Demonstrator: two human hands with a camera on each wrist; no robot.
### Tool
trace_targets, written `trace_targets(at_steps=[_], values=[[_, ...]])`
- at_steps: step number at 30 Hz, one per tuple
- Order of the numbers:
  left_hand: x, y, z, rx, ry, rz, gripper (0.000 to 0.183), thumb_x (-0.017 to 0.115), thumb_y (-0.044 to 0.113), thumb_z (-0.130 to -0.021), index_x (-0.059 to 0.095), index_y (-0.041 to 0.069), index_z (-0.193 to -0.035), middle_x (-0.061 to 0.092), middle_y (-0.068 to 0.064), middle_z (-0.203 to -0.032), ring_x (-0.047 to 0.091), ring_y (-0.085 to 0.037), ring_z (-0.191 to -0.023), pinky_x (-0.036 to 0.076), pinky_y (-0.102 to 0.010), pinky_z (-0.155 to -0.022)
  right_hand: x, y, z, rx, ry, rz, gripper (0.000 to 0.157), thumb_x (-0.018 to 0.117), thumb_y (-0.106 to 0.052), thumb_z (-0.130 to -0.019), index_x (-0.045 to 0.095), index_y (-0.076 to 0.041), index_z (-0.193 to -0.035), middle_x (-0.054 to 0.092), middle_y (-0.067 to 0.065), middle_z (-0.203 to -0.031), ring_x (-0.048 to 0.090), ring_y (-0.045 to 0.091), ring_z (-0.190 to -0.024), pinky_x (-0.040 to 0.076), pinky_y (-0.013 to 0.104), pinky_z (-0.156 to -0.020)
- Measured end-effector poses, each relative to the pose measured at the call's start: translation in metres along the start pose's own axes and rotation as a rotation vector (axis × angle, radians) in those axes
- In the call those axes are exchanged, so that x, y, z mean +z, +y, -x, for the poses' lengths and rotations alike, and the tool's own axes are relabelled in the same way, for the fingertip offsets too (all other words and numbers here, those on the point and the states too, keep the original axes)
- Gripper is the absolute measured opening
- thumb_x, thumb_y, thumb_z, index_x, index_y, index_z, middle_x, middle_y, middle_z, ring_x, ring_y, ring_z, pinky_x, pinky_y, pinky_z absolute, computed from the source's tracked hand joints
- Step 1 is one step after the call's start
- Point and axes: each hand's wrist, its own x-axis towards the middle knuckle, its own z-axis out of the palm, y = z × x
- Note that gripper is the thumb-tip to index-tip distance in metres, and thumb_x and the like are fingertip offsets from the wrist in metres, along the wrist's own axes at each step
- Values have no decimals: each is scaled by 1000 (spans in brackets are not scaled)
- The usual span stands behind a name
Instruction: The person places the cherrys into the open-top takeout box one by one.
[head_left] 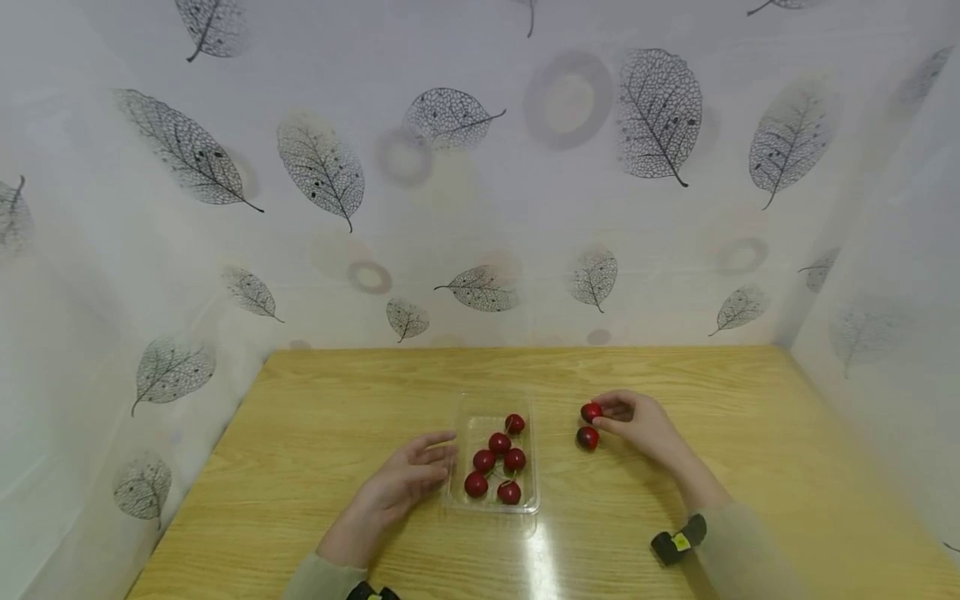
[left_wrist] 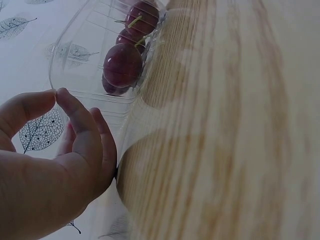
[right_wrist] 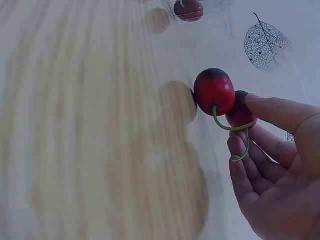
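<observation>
Several dark red cherries point(head_left: 499, 443) lie in a clear plastic box point(head_left: 534, 500) in the middle of the table. At the box's left side, my left hand point(head_left: 408, 479) pinches the rim between thumb and forefinger, as the left wrist view shows. To the right of the box, my right hand point(head_left: 637, 425) pinches one cherry point(head_left: 591, 412) between thumb and fingers. A second cherry point(right_wrist: 215, 92) sits on the table right beside the pinched one, its green stem curving across in front of it. The thumb partly hides the pinched cherry point(right_wrist: 241, 110) in the right wrist view.
The wooden table point(head_left: 337, 383) reaches back to a pale sheet point(head_left: 525, 225) printed with leaves, which also hangs at both sides. Dark straps with small devices point(head_left: 678, 540) sit at the wrists. A bright reflection shows on the table in front of the box.
</observation>
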Motion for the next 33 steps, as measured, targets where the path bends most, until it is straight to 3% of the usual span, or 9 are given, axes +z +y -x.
trace_targets(at_steps=[6,28,33], values=[[0,0,0,5,-1,7,71,62,-4,-99,29,-8,-162,32,-36,-165,61,-13,-125,54,-21,-101,4,-7,1,-17,15,-3,37,78,-13,-96,70,4,-127,76,20,-116,73,28,-104,58,23,-90],[0,0,-1,4,5,9,70,61,-5,-98,31,-7,-161,34,-35,-165,61,-14,-127,54,-22,-100,18,-40,7,-134,-1,-51,35,79,-12,-94,72,1,-126,77,18,-117,73,27,-104,58,22,-88],[0,0,0,4,7,15,70,62,-5,-98,31,-7,-161,33,-36,-165,61,-14,-126,54,-22,-99,23,-50,8,-148,-5,-54,36,79,-13,-95,72,1,-127,76,19,-120,74,29,-106,59,29,-92]])
